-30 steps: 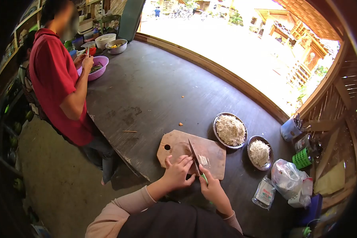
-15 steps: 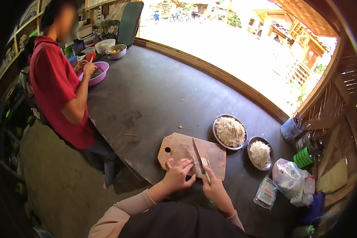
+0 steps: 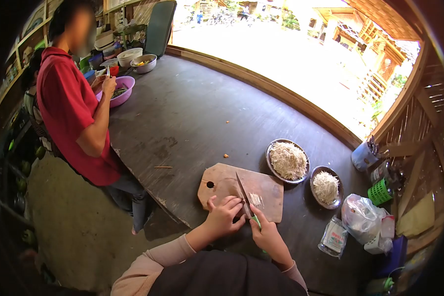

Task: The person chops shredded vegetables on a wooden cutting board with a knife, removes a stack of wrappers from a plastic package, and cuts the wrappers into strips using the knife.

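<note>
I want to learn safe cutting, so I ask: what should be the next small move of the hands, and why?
Perhaps draw the left hand slightly back before any cut: its fingertips seem very close to the blade of the knife, which the right hand holds over the cutting board.

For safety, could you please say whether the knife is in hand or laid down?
In hand: the right hand grips the knife by its green handle, blade over the board.

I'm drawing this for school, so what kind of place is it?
Probably a simple kitchen: the right hand holds a knife at a cutting board, two bowls hold pale shreds, and a purple basin sits farther off.
</note>
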The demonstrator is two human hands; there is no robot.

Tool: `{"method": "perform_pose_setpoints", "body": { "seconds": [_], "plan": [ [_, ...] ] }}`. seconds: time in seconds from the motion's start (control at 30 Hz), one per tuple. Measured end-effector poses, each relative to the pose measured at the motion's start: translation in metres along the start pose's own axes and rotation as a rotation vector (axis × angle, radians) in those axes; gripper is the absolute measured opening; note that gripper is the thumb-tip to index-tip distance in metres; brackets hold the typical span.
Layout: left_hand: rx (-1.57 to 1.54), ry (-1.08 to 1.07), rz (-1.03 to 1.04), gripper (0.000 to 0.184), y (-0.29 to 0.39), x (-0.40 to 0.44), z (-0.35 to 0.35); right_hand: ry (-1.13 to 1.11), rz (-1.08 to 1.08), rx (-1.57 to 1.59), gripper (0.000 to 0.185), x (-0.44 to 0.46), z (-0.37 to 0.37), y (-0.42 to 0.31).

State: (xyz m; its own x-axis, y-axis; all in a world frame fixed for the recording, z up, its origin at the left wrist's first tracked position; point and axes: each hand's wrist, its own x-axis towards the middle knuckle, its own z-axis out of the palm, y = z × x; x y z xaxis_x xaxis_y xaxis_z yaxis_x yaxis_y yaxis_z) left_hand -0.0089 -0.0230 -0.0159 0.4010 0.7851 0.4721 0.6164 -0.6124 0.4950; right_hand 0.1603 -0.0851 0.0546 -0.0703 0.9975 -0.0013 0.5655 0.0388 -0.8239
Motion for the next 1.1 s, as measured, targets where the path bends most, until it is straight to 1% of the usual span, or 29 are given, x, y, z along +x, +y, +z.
{"method": "perform_pose_setpoints", "body": {
  "seconds": [0.17,0.3,0.37,0.7,0.77,0.87,1.0,1.1],
  "plan": [
    [0.005,0.017,0.006,0.048,0.001,0.001,-0.001,0.045,-0.077,0.019,0.046,0.001,0.005,0.004],
    [0.0,0.02,0.009,0.048,0.001,0.002,-0.002,0.032,-0.049,0.009,0.046,0.002,0.006,0.002],
    [0.014,0.014,0.013,0.048,-0.001,0.001,0.0,0.048,-0.1,0.009,0.045,0.002,0.008,0.006],
    [0.073,-0.033,0.03,0.048,-0.001,0.0,-0.001,0.021,-0.055,-0.008,0.043,0.006,0.008,0.003],
    [0.056,-0.039,0.023,0.048,-0.001,0.0,-0.002,0.052,-0.121,0.021,0.042,0.009,0.01,0.005],
    [0.036,-0.036,0.024,0.049,-0.001,0.001,0.0,0.015,-0.034,-0.027,0.042,0.011,0.008,-0.005],
    [0.035,-0.046,0.019,0.049,0.0,0.002,-0.003,0.026,-0.031,0.005,0.043,0.004,0.005,0.005],
    [0.041,-0.004,0.041,0.045,0.0,0.002,-0.001,0.019,-0.032,-0.074,0.045,-0.007,-0.006,0.001]
  ]
}}
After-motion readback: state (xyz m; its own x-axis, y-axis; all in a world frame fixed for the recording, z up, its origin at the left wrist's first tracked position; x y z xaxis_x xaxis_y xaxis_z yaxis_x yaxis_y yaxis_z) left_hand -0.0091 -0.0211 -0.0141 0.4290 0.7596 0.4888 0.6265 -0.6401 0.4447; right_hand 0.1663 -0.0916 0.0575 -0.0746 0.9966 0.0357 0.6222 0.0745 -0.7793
